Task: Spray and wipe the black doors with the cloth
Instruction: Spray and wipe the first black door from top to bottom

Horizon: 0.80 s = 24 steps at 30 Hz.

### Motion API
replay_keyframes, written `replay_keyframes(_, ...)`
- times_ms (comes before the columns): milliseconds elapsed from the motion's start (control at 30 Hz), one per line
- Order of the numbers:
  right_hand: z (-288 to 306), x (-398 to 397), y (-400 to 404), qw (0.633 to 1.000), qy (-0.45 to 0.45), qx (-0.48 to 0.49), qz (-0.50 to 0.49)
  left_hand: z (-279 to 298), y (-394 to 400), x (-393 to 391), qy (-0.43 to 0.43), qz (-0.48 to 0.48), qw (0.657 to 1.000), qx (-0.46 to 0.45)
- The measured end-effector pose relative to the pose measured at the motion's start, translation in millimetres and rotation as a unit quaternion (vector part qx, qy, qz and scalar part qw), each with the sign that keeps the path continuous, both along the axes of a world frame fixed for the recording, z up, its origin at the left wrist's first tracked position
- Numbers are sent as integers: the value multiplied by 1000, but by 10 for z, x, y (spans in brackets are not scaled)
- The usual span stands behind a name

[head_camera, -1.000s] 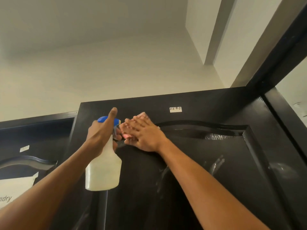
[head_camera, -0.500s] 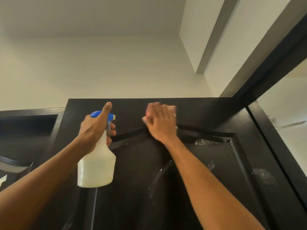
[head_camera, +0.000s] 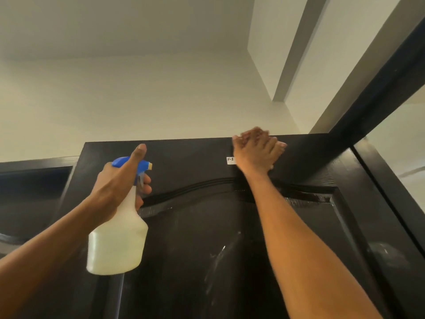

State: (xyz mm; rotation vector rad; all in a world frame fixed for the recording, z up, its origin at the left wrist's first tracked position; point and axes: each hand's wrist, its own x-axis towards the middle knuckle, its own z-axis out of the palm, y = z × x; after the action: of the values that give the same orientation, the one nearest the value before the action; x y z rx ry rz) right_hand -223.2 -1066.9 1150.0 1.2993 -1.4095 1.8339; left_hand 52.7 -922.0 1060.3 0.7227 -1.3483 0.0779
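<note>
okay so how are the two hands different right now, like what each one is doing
The left hand grips the spray bottle by its neck, held off the black door; the right hand lies flat against the door's top edge.
The left hand's fingers curl round the bottle; the right hand's are straight.
The left hand sits lower; the right reaches higher.
Both are raised toward the same door.

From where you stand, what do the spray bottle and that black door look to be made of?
The spray bottle looks like cloudy, translucent plastic with a matte body; its blue trigger head is opaque, smoother plastic. The black door seems to be painted wood or a wood-like panel: it has moulded grooves and a semi-gloss sheen showing wet streaks, though paint hides what lies beneath.
</note>
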Motion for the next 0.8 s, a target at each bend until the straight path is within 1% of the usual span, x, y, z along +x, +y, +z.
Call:
replay_keyframes(33,-4,190,34,999,47,-11,4,-7,-12,4,2,6,1000,0)
replay_keyframes(67,-30,385,67,992,121,-30,-2,-9,-20,6,2,10,1000,-2)
replay_keyframes(100,-89,573,112,975,216,-49,-8,-9,-31,-3,3,14,1000,-3)
replay_keyframes(133,-174,726,158,945,321,-66,-9,-7,-36,-16,7,17,1000,-3)
replay_keyframes(200,-402,911,209,857,508,-78,-11,-6,-13,-47,19,18,1000,-4)
replay_keyframes(233,-527,937,213,819,567,-83,-22,-6,9,-49,24,17,1000,-4)
replay_keyframes(267,-622,905,189,796,598,-89,-31,-13,29,-42,27,19,999,-3)
replay_keyframes(300,-675,821,151,791,603,-95,-33,-21,45,-36,26,24,999,-2)
replay_keyframes(333,-706,706,122,799,591,-106,-27,-38,58,-16,24,33,999,-2)
replay_keyframes(367,-726,566,85,817,563,-119,-24,-56,68,9,21,41,999,-1)
replay_keyframes(400,-747,421,41,844,520,-128,-24,-78,82,47,19,47,999,2)
replay_keyframes(467,-844,130,-57,907,400,-130,-34,-144,120,132,18,54,998,10)
replay_keyframes(500,-922,17,-99,932,336,-124,-46,-186,142,186,18,55,998,14)
replay_keyframes(567,-1096,-136,-147,968,216,-106,-66,-266,189,286,14,54,998,22)
replay_keyframes(633,-1274,-161,-157,988,117,-76,-60,-327,253,390,14,52,998,24)
replay_keyframes(700,-1438,8,-94,997,40,-52,-38,-346,338,554,7,56,998,24)
replay_keyframes(767,-1532,335,-20,998,4,-55,-23,-347,428,741,4,63,998,26)
replay_keyframes(800,-1545,525,26,997,12,-68,-19,-342,458,823,3,63,998,25)
